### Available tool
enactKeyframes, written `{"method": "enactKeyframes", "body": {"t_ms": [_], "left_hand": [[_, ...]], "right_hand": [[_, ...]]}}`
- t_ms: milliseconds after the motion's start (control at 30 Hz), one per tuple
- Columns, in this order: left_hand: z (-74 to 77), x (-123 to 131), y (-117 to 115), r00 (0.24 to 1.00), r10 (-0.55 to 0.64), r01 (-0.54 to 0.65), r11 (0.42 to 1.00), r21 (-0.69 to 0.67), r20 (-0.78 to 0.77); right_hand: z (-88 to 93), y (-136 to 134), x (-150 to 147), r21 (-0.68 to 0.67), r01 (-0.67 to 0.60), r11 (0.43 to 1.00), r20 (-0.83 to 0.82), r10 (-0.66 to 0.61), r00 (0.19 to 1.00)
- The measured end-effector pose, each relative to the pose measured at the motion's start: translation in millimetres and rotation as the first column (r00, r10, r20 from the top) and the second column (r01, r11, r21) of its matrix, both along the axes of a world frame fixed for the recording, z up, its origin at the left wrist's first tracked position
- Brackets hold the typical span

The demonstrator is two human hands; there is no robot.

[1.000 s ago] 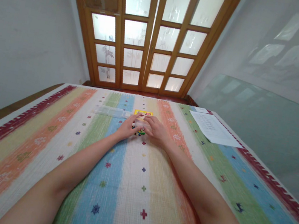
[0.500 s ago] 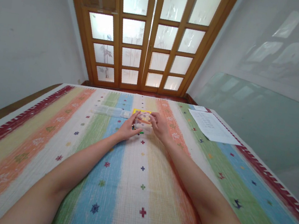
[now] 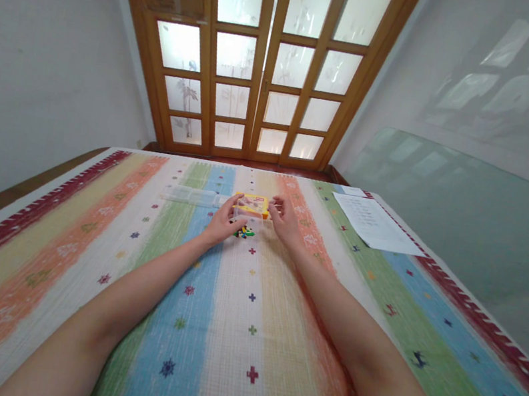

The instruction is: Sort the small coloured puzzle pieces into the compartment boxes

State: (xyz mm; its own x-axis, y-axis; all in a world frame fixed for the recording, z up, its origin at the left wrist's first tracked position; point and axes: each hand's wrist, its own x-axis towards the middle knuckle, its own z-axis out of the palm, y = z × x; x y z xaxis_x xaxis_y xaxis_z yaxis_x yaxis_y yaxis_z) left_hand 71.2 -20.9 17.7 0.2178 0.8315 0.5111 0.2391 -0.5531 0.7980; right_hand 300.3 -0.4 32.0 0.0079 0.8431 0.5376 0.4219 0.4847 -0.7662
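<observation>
Near the far end of the table, my left hand (image 3: 224, 222) has its thumb and fingers around what looks like a clear plastic box (image 3: 242, 212), faint and hard to outline. My right hand (image 3: 285, 220) is just right of it, fingers loosely bent and apart, with nothing visible in them. Between my hands, a small pile of coloured pieces (image 3: 243, 230), green, yellow, blue and dark, lies on the cloth; they look like small toy bricks. Behind them is a yellow box (image 3: 253, 204) with a printed top, its right end close to my right fingertips.
Left of my left hand lies a long clear plastic case (image 3: 194, 196). Printed white sheets (image 3: 374, 223) rest at the right side of the table. A striped cloth (image 3: 227, 327) covers the tabletop; beyond its far edge are wood-framed glass doors (image 3: 262, 89).
The clear box between my hands has shifted off the small pieces, which now show as a pile. My right hand has moved slightly right and opened; the yellow box is less covered.
</observation>
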Motion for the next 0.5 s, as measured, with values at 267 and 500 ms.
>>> {"method": "enactKeyframes", "body": {"t_ms": [267,500], "left_hand": [[-1.7,-4,7,0.996,0.076,-0.072,0.995,-0.075,0.054],[-9.4,-3,12,1.0,-0.012,0.012,1.0,-0.016,0.019]], "right_hand": [[7.9,-21,-4,0.21,-0.149,0.966,0.375,0.061,0.925],[8.1,-21,-11,0.226,-0.285,0.931,0.571,0.11,0.813]]}}
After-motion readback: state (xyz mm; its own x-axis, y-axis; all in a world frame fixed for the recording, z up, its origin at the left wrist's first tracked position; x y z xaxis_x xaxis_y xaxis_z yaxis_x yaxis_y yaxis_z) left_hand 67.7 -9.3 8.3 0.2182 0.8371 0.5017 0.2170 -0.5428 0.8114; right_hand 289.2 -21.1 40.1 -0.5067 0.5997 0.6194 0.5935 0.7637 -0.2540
